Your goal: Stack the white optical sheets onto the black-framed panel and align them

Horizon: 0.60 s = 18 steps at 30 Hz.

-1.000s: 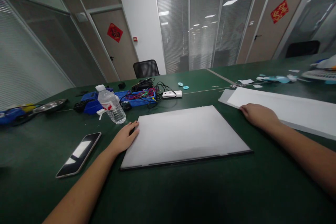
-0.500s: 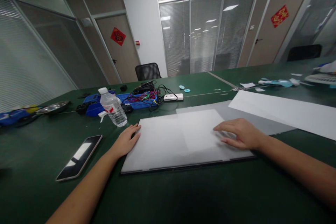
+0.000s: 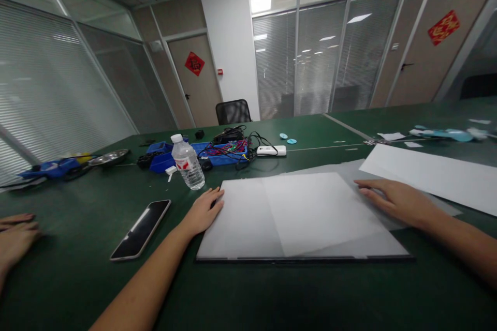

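Note:
A flat whitish panel with a dark front edge [image 3: 240,227] lies in front of me. On its right part rests a thin, squarish white sheet [image 3: 310,212], slightly askew. My left hand [image 3: 204,212] touches the panel's left edge with its fingers spread and holds nothing. Beside the panel's right edge, my right hand [image 3: 396,199] is open, fingers stretched out, above a larger translucent sheet [image 3: 353,168] that lies partly behind the panel. Whether the right fingertips touch anything, I cannot tell.
A smartphone [image 3: 142,230] and a water bottle [image 3: 188,163] stand or lie left of the panel. Behind are blue bins [image 3: 229,158] with cables and a white device [image 3: 272,151]. A large white sheet [image 3: 435,176] lies right. Another person's hands [image 3: 17,240] rest at far left.
My right hand has moved right, off the thin sheet to beside the panel. The sheet now reaches nearer the panel's front edge. The view has turned left, bringing another person's hands into sight.

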Available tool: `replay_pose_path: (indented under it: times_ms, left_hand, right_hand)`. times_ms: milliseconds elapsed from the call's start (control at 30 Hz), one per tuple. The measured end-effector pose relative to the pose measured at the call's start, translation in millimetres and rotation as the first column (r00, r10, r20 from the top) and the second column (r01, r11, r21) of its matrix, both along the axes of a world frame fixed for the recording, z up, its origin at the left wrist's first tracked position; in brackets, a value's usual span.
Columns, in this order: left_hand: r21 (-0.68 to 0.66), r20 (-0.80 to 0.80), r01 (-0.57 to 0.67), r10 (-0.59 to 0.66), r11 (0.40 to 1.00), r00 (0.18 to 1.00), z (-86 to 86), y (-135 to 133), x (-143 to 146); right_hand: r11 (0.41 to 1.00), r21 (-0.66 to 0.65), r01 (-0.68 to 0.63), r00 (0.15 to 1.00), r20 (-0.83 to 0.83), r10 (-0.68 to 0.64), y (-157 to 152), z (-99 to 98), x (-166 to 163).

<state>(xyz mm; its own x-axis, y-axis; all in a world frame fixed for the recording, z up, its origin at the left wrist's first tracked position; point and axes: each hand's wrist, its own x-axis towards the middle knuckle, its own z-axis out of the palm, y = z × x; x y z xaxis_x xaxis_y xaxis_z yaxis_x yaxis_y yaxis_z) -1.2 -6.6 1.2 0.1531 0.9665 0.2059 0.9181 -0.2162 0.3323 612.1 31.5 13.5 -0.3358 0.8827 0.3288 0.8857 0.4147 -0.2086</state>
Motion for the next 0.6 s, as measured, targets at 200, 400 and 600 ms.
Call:
replay_pose_path:
  times_ms: [200,400,600]
  left_hand:
    - [0.004,0.008,0.006,-0.006,1.000,1.000,-2.3,1.0,-1.9]
    - [0.005,0.013,0.019,-0.019,1.000,1.000,-5.9,5.7,-4.6]
    - [0.014,0.026,0.017,-0.017,1.000,1.000,-9.7,7.8,-5.7]
  right_hand:
    - [0.937,0.038,-0.349,0.928,-0.130,0.350,-17.2,6.1,-27.0]
    - [0.934,0.050,-0.354,0.934,-0.037,0.356,-13.9,8.0,-21.0]
    - [0.918,-0.010,-0.395,0.917,0.050,0.395,-17.7,12.8,-34.8]
